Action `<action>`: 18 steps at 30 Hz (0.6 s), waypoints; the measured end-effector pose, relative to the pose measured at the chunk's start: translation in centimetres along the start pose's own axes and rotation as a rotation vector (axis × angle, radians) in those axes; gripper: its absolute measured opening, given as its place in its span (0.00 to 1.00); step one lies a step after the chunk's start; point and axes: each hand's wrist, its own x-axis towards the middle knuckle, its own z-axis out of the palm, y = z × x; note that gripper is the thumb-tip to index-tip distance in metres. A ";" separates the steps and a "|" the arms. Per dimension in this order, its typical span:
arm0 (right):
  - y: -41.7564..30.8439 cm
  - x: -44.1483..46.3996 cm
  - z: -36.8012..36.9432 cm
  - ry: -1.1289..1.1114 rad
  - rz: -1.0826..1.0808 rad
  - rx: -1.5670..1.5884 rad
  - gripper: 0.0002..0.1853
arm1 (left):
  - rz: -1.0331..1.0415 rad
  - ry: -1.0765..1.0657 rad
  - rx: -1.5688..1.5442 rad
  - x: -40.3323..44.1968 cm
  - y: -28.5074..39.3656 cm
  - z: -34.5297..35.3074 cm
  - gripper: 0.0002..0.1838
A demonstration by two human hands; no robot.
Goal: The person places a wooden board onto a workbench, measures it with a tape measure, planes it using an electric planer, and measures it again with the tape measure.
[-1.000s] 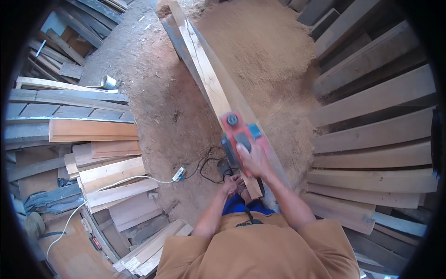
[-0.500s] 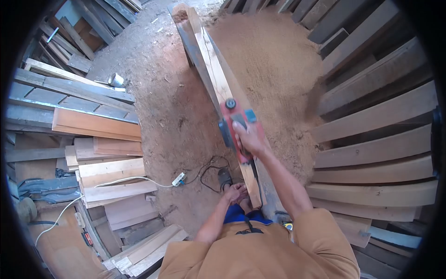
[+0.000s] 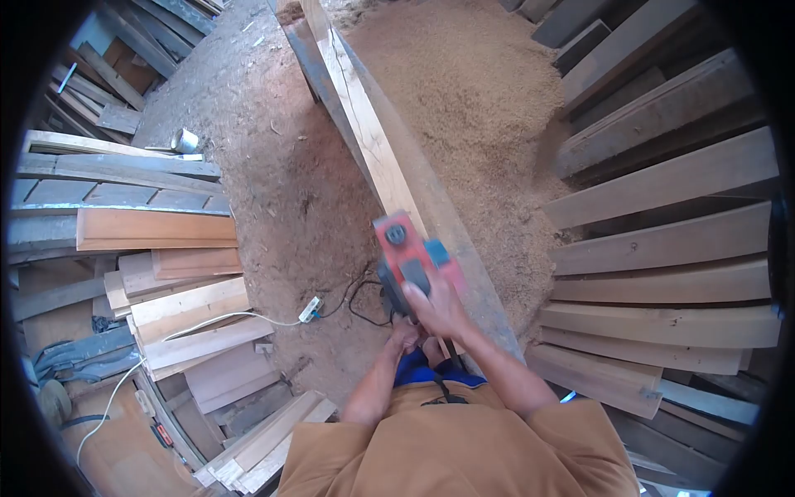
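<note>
A red power planer [image 3: 406,248] with a black knob rests on the near part of a long, pale wooden beam [image 3: 360,116]. My right hand [image 3: 437,308] is wrapped round the planer's grip. The beam lies lengthwise on a narrow bench [image 3: 439,199] and has a dark crack along its top. Close to the beam's near end, beside the planer, is my left hand [image 3: 406,333]; its fingers look bent, but what they hold, if anything, is hidden.
A white power strip [image 3: 310,310] with cables lies on the floor left of the bench. Boards [image 3: 199,304] are stacked at the left, and more planks [image 3: 662,323] line the right. Sawdust [image 3: 464,83] covers the ground beyond the bench. A metal pot [image 3: 184,140] stands at the upper left.
The planer first slid forward along the beam, then came back toward my body with my right hand on it. My left hand stays near the beam's near end. The view has shifted slightly.
</note>
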 end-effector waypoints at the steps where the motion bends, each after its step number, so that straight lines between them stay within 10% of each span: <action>1: -0.8 3.4 0.6 0.017 -0.001 -0.007 0.32 | 0.004 -0.011 0.008 -0.3 0.3 0.4 0.09; 8: -8.9 22.7 0.4 -0.143 0.137 0.073 0.34 | 0.021 -0.064 0.067 1.4 -1.9 -2.3 0.10; 18: -4.6 7.8 -9.7 0.080 0.179 0.313 0.19 | 0.152 0.294 0.281 -1.2 2.4 1.3 0.28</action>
